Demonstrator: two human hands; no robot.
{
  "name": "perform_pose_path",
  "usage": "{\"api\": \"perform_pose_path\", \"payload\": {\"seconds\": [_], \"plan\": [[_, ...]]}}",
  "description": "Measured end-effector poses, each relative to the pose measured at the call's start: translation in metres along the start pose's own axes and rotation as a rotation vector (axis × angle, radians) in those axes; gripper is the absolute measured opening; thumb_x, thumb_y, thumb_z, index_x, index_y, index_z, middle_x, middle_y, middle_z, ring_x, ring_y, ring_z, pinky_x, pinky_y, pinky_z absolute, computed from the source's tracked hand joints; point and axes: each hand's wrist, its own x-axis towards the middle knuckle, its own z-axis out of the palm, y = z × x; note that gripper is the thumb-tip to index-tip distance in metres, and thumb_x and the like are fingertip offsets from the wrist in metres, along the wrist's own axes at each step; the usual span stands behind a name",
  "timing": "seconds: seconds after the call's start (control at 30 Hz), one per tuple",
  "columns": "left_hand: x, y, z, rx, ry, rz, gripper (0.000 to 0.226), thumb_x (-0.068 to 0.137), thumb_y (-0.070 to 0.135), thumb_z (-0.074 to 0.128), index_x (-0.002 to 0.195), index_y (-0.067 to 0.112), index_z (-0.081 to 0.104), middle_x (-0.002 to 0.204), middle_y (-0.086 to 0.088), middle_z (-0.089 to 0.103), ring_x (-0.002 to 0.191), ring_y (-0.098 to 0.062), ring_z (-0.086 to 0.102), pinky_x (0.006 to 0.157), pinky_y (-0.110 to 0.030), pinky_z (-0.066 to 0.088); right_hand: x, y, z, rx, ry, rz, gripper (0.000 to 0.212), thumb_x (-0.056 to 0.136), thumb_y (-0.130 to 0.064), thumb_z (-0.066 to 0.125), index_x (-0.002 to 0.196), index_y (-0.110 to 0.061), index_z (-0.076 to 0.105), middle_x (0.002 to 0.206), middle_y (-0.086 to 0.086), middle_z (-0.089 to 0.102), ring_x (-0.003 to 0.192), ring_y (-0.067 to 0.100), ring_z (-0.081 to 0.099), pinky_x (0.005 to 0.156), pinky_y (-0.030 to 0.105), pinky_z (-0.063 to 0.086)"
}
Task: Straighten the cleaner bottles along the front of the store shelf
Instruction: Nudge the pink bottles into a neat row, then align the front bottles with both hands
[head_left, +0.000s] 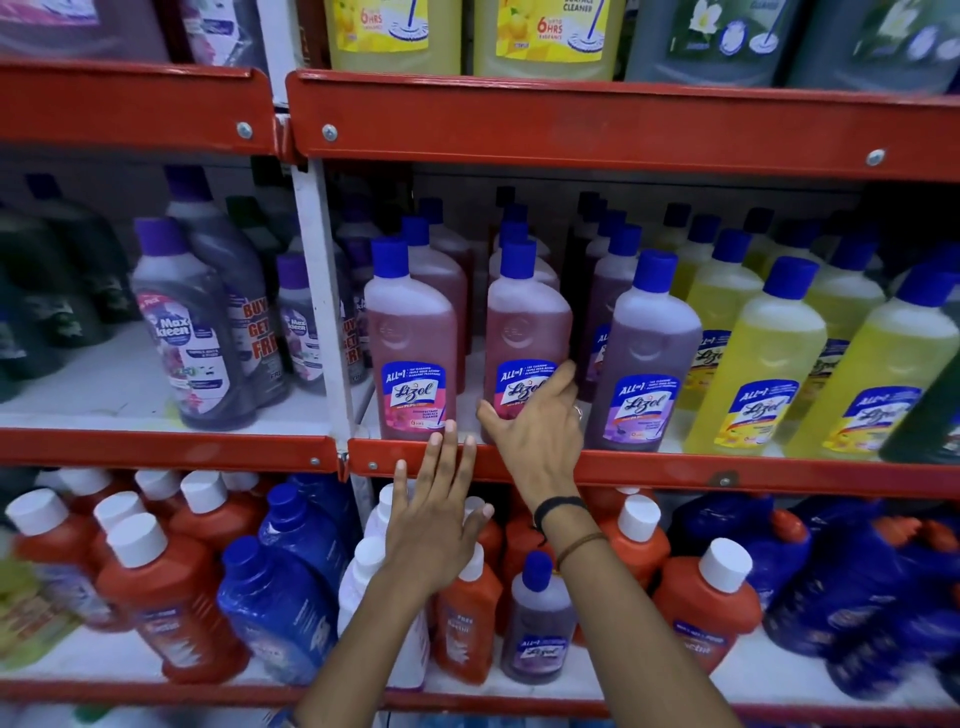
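Note:
Two pink Lizol cleaner bottles with blue caps stand at the front of the middle shelf, one on the left (413, 338) and one to its right (524, 332). My right hand (540, 421) wraps around the lower label of the right pink bottle, thumb on its left side and fingers on its right. My left hand (436, 509) is flat with fingers spread against the red shelf rail (727, 473), its fingertips just below the left pink bottle and holding nothing. A purple Lizol bottle (647, 353) stands to the right, then yellow ones (763, 364).
Grey Max Kleen bottles (187, 322) fill the left bay beyond a white upright post (319, 291). The lower shelf holds several orange (166, 592) and blue bottles (270, 603), some leaning. Large yellow jugs (395, 31) sit on the top shelf.

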Motion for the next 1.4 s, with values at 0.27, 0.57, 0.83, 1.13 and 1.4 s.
{"api": "perform_pose_path", "payload": {"seconds": [0.27,0.57,0.83,1.13,1.4], "plan": [[0.001,0.004,-0.002,0.022,-0.050,-0.011,0.104,0.079,0.051,0.062,0.150,0.022,-0.007,0.158,0.001,-0.014,0.145,-0.012,-0.015,0.107,-0.054,0.011,-0.017,-0.001,-0.009,-0.023,-0.008,-0.018,0.106,0.070,-0.057,0.068,0.142,0.000,0.014,0.132,0.023,0.047,0.118,0.038,0.052,0.091,0.041,0.048],[0.010,0.042,-0.047,-0.694,0.119,0.005,0.067,0.095,0.016,0.049,0.151,0.016,0.011,0.161,0.003,0.002,0.146,-0.002,0.001,0.115,-0.015,0.009,-0.024,0.035,-0.024,0.583,-0.132,-0.037,0.062,0.089,-0.050,0.049,0.136,-0.013,0.034,0.130,0.007,0.055,0.113,0.011,0.057,0.094,0.021,0.045],[0.056,0.049,-0.054,-0.874,-0.127,-0.249,0.089,0.083,0.012,0.058,0.151,0.029,0.003,0.154,-0.004,0.030,0.140,-0.016,0.031,0.116,-0.044,0.029,-0.018,0.046,-0.035,0.869,-0.199,0.050,0.035,0.084,-0.057,0.033,0.101,-0.037,0.055,0.099,-0.010,0.066,0.093,-0.003,0.064,0.068,0.010,0.050],[0.059,0.051,-0.058,-0.845,-0.190,-0.269,0.094,0.083,0.000,0.059,0.151,0.026,0.000,0.149,-0.004,0.034,0.132,-0.016,0.039,0.107,-0.032,0.036,-0.021,0.047,-0.032,0.970,-0.200,0.027,0.043,0.084,-0.054,0.034,0.111,-0.028,0.055,0.099,-0.010,0.065,0.089,-0.009,0.064,0.065,0.007,0.050],[0.055,0.058,-0.057,-0.781,-0.163,-0.275,0.096,0.085,0.004,0.062,0.151,0.024,-0.004,0.149,-0.003,0.034,0.132,-0.015,0.038,0.102,-0.026,0.033,-0.021,0.047,-0.042,0.940,-0.199,-0.009,0.052,0.086,-0.052,0.034,0.106,-0.012,0.061,0.093,0.000,0.066,0.079,-0.014,0.062,0.060,0.004,0.047]]}}
